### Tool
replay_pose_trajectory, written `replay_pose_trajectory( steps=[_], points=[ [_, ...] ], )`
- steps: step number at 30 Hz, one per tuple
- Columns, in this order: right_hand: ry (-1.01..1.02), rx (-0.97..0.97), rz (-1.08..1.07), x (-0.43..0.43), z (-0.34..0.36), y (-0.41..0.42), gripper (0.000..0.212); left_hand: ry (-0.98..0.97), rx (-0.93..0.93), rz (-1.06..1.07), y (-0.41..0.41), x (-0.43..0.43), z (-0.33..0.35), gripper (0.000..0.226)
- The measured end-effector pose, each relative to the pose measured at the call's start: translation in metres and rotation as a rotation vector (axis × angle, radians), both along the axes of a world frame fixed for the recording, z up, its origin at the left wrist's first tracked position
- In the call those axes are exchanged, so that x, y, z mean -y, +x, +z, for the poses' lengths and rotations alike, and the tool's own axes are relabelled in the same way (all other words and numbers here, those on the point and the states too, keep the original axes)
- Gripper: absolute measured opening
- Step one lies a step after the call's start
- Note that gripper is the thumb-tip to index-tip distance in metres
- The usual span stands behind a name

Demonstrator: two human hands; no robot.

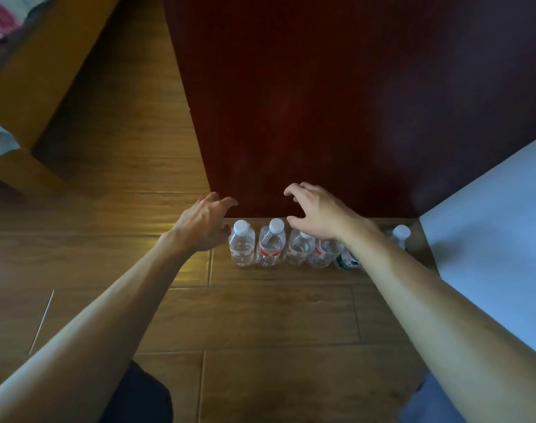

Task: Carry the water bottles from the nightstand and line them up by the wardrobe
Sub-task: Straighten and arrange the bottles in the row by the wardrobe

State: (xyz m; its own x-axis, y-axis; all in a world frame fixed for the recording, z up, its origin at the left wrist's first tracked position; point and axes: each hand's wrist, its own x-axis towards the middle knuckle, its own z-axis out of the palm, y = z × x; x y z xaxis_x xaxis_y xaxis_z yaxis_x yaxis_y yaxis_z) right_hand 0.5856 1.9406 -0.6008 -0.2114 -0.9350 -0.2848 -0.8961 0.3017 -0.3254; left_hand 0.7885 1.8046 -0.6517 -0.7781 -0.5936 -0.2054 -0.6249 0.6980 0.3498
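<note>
Floor: we see glossy wood-grain planks (260, 315), a thin pale stick (42, 320) lying at 8 o'clock
Wardrobe: dark red ribbed panel (321, 102) rising at 12 o'clock, a white wall (489, 239) at 3 o'clock
Water bottles: clear ridged plastic, white caps, upright in a row at the wardrobe's foot; red-labelled bottle (242, 247), second red-labelled bottle (271, 247), two more partly under our right hand, a green-labelled bottle (347, 261), a far capped bottle (400, 235)
Left hand (204, 224): fingers curled and spread, empty, just beside the row's 9 o'clock end
Right hand (315, 215): fingers spread, holding nothing, over the middle bottles; whether it touches them we cannot tell
</note>
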Motion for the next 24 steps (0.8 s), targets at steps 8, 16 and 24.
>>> replay_pose_trajectory(
  steps=[8,16,24],
  points=[
    [0.064,-0.033,0.059,0.007,-0.003,-0.001,0.050,-0.067,0.172,-0.081,-0.011,0.001,0.002,0.058],
    [0.123,-0.037,0.091,0.014,0.000,-0.006,0.046,-0.108,0.262,-0.172,-0.013,0.015,0.027,0.058],
    [0.124,-0.248,0.090,0.007,0.110,-0.062,0.051,-0.225,0.351,-0.255,-0.021,0.045,0.128,0.049]
  ],
)
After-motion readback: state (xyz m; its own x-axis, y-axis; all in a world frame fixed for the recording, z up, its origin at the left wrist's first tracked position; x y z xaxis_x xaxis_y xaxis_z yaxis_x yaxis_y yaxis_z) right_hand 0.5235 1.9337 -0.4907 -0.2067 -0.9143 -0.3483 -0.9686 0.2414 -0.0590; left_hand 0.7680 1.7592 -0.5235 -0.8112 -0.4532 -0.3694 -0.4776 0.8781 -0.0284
